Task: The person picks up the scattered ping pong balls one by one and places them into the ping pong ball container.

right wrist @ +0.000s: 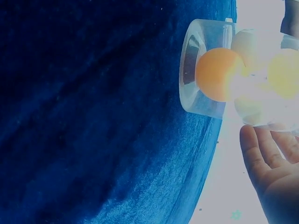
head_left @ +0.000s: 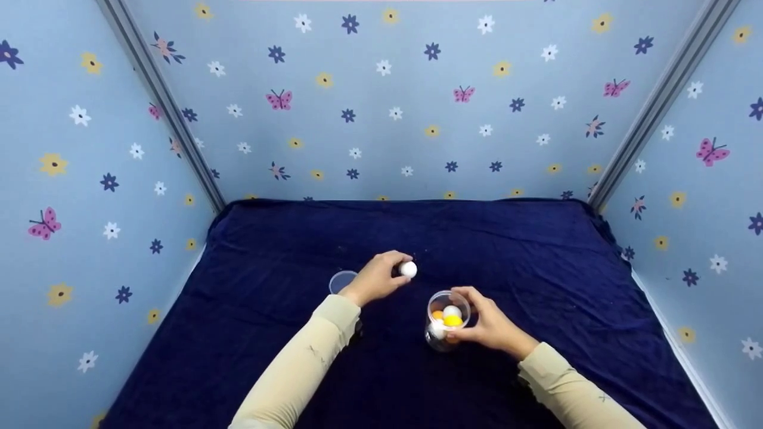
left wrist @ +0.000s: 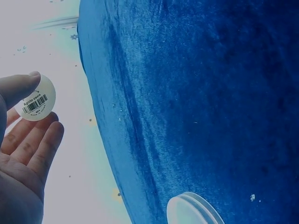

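My left hand (head_left: 375, 278) pinches a white ping-pong ball (head_left: 408, 269) between thumb and fingers, above the cloth. In the left wrist view the ball (left wrist: 39, 99) shows a printed barcode. To the right, my right hand (head_left: 490, 320) grips a clear plastic jar (head_left: 441, 296) round its side near the rim. Inside the open-topped jar lie several balls: white, yellow and orange. The right wrist view shows an orange ball (right wrist: 219, 74) near the jar's bottom; glare washes out the upper balls. Left of the left hand, a clear round lid (head_left: 342, 281) lies on the cloth, partly hidden by the wrist.
A dark blue velvety cloth (head_left: 286, 238) with wrinkles covers the table. Light blue walls (head_left: 411, 131) with flowers and butterflies stand behind and on both sides, with grey corner posts (head_left: 650, 113) between them.
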{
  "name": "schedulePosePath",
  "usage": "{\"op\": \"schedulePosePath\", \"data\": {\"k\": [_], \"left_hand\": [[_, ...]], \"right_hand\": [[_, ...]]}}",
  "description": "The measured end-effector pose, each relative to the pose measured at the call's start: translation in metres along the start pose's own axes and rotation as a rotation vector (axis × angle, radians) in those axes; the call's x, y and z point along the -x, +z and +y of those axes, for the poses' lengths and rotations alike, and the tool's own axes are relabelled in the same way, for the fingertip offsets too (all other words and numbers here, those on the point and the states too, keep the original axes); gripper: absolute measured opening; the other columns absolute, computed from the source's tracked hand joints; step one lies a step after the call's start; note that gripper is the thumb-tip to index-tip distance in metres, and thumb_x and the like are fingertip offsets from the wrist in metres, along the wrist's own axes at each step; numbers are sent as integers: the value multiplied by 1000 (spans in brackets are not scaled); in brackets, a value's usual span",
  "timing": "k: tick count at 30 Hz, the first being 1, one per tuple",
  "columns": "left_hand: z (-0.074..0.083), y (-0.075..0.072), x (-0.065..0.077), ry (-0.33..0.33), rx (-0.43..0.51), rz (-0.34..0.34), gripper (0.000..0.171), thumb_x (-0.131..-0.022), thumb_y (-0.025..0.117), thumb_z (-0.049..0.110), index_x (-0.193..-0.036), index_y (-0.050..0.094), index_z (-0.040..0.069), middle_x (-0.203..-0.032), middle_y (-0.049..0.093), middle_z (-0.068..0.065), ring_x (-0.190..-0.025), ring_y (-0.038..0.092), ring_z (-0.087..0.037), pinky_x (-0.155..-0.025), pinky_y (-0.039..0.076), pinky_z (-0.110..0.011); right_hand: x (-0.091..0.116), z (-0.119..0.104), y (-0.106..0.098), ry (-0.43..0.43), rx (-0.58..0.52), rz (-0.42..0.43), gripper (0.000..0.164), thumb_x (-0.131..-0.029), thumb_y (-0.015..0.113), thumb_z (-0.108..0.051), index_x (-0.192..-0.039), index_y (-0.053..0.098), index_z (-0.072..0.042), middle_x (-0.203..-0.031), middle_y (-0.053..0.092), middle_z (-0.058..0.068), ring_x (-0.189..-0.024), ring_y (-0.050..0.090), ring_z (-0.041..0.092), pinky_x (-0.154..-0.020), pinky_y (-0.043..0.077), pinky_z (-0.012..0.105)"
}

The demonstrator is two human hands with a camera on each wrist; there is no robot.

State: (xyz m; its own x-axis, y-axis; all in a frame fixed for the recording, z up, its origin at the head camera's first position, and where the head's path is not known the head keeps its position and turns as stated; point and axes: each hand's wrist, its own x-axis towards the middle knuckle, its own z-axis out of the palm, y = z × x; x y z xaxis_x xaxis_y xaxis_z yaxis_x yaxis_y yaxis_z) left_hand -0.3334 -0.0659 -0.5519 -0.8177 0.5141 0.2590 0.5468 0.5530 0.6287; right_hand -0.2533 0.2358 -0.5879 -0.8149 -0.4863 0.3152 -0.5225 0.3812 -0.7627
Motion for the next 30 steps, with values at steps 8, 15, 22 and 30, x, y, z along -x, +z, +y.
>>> {"op": "schedulePosePath", "data": {"k": [8,15,22,30], "left_hand": [[4,-2,5,31,8,9,38,-98,79,6,-133,71,-5,-132,73,-19,-119,72,-32,-104,60,-46],[8,-4,9,65,28,12,37,-98,80,7,-132,71,-4,-131,74,-19,-117,73,-31,-101,62,-44],[8,-3,15,91,50,13,37,-97,80,5,-131,71,-6,-128,74,-19,-112,74,-29,-99,63,-43],[16,-4,18,139,68,11,37,-95,81,4,-130,71,-6,-126,75,-19,-109,74,-29,-97,64,-42]], "right_hand": [[1,-1,0,30,-2,-8,82,-79,99,-20,-143,56,5,-135,72,27,-110,76,38,-94,64,37],[0,-1,0,20,-5,-1,80,-79,99,-18,-143,56,5,-135,72,26,-114,75,40,-95,63,37],[-1,-2,0,34,-8,-6,80,-79,99,-20,-143,56,4,-135,72,26,-115,75,40,-96,63,37],[-1,-1,-1,34,-11,-4,79,-79,99,-18,-143,57,4,-135,72,25,-114,75,40,-96,64,40]]}}
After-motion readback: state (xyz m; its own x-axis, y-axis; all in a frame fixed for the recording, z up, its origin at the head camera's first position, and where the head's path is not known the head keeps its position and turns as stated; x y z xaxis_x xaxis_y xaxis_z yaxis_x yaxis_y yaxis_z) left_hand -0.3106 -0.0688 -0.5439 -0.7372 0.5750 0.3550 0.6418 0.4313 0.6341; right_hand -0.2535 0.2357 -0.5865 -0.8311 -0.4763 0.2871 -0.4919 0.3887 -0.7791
